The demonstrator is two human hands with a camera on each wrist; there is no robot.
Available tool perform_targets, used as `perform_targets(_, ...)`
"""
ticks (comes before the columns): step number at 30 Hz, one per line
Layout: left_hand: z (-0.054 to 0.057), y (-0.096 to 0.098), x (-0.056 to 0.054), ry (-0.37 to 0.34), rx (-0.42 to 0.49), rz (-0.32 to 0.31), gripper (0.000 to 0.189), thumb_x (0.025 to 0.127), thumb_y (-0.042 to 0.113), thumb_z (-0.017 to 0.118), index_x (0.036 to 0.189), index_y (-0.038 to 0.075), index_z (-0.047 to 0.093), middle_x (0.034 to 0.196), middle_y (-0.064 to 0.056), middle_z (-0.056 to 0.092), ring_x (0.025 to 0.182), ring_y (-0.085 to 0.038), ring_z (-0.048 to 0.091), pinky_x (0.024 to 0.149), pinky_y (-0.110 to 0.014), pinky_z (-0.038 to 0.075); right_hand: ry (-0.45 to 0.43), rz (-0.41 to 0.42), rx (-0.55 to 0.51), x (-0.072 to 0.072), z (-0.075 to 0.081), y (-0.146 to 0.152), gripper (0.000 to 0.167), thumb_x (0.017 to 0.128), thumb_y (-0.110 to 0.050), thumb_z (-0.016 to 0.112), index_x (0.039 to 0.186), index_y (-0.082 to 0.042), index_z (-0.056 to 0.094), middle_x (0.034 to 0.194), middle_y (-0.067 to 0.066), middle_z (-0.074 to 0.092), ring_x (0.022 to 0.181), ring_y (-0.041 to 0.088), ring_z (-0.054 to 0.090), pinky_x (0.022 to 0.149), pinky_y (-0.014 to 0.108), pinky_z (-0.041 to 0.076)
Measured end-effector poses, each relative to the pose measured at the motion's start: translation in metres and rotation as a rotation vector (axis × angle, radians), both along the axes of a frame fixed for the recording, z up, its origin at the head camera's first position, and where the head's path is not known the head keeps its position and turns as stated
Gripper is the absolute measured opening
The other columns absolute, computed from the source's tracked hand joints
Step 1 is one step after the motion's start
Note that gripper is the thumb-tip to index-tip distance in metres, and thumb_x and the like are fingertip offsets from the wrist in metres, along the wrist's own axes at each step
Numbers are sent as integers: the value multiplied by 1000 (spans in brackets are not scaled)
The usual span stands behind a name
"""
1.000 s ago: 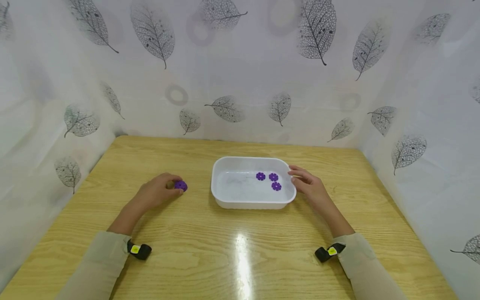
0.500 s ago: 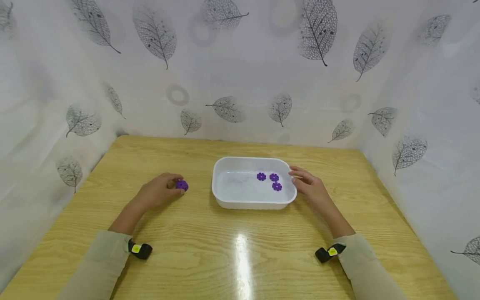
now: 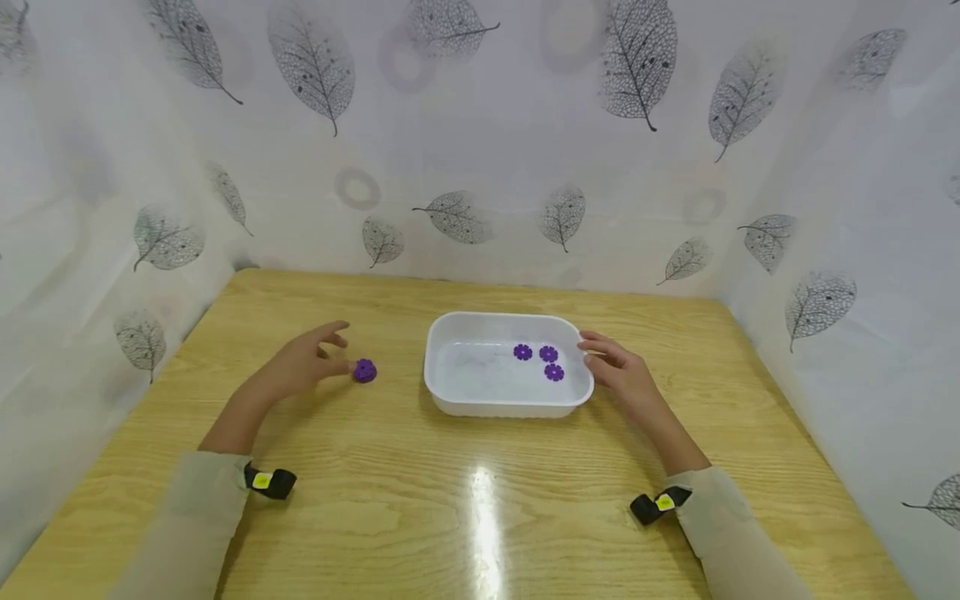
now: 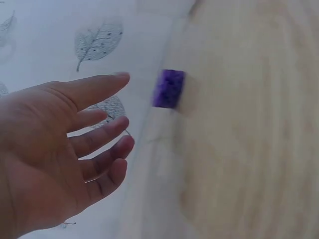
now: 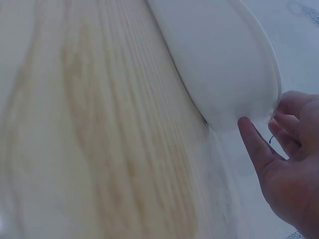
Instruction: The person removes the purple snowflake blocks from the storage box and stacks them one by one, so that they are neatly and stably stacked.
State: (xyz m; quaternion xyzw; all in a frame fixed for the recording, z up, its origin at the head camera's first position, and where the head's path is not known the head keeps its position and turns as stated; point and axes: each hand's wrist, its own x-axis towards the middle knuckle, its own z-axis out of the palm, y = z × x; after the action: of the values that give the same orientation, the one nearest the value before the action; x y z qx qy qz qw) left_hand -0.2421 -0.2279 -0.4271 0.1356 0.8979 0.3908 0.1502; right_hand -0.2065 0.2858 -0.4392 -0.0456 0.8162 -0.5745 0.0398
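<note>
We see a stack of purple flower discs (image 3: pixel 365 371) on the wood-grain table (image 3: pixel 390 483), left of the white plastic tray (image 3: pixel 487 410) & well apart from it. Our left hand (image 3: pixel 303 362) is just beside the stack, wide gap btwn thumb & fingertips, nothing held; in the left wrist view, thumb & stack are apart. Can't tell no. of discs, b/c that view's blurred.

Discs look like moulded plastic, so prob. light, stiff & not fragile; smooth faces may slip on each other, esp. if we squeeze off-ctr. Best hold, we'd say: thumb & index on opp. sides of the notched edges, low enough to catch the bottom disc too, w/ light pressure.

Our right hand (image 3: pixel 628 383) touches the tray's right end, thumb straight against the wall; fingertips partly hidden, so we can't tell if it grips or only rests. Tray's prob. light too, may slide if bumped. Three loose flower discs (image 3: pixel 522 352) lie flat in it, close together toward that end.
</note>
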Motion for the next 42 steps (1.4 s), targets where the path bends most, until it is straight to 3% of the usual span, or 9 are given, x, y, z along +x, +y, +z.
perform_targets(3, 10, 6, -6, 38, 19, 25, 74, 100, 34, 63, 159, 10, 27, 145, -19, 50, 119, -38, 54, 80, -40, 54, 2, 4, -9, 1, 1, 0, 46, 103, -31, 59, 138, 0, 57, 160, 5, 39, 139, 34, 45, 93, 19, 53)
perform_targets(7, 20, 30, -14, 81, 43, 16, 67, 100, 34, 63, 157, 13, 35, 142, -17, 53, 115, -34, 56, 82, -40, 54, 2, 7, -14, 1, 1, 0, 47, 103, -29, 59, 138, 2, 56, 161, 6, 39, 140, 35, 45, 95, 22, 53)
perform_targets(13, 31, 82, -27, 145, 76, -18, 55, 100, 34, 63, 150, 17, 47, 136, -11, 60, 109, -29, 58, 82, -39, 55, 9, 15, -17, 0, 0, -1, 47, 103, -30, 60, 138, 1, 57, 161, 5, 39, 139, 36, 46, 96, 24, 54)
perform_targets(19, 41, 139, -33, 200, 71, -104, 49, 99, 34, 64, 144, 18, 54, 129, -5, 64, 99, -23, 59, 77, -37, 53, 16, 12, -10, -1, -3, -2, 45, 103, -30, 60, 136, -1, 58, 160, 6, 40, 139, 36, 47, 94, 24, 54)
perform_targets(25, 36, 185, -37, 184, 44, -176, 48, 99, 37, 64, 144, 21, 56, 131, -3, 64, 103, -19, 59, 80, -36, 53, 18, 16, -6, -2, -5, -3, 44, 102, -32, 60, 136, -3, 59, 160, 5, 40, 138, 35, 48, 92, 22, 55)
perform_targets(31, 29, 223, -38, 195, 6, -247, 46, 97, 33, 68, 140, 17, 59, 128, -4, 65, 110, -23, 62, 88, -38, 53, 18, 9, -6, -2, -4, -2, 44, 102, -31, 60, 136, -3, 59, 160, 4, 41, 138, 34, 48, 93, 23, 54)
perform_targets(37, 17, 258, -41, 233, -103, -314, 46, 95, 33, 70, 137, 18, 61, 126, 1, 67, 117, -20, 61, 97, -38, 50, 17, 5, 1, -1, -1, 0, 43, 102, -32, 61, 136, -4, 60, 159, 4, 41, 139, 34, 48, 94, 23, 54)
perform_targets(42, 7, 284, -41, 219, -158, -389, 49, 94, 34, 72, 139, 20, 60, 124, 4, 68, 111, -13, 62, 92, -32, 51, 18, 14, 1, 0, -1, 3, 45, 103, -30, 59, 138, -3, 58, 160, 6, 39, 139, 37, 47, 95, 24, 54)
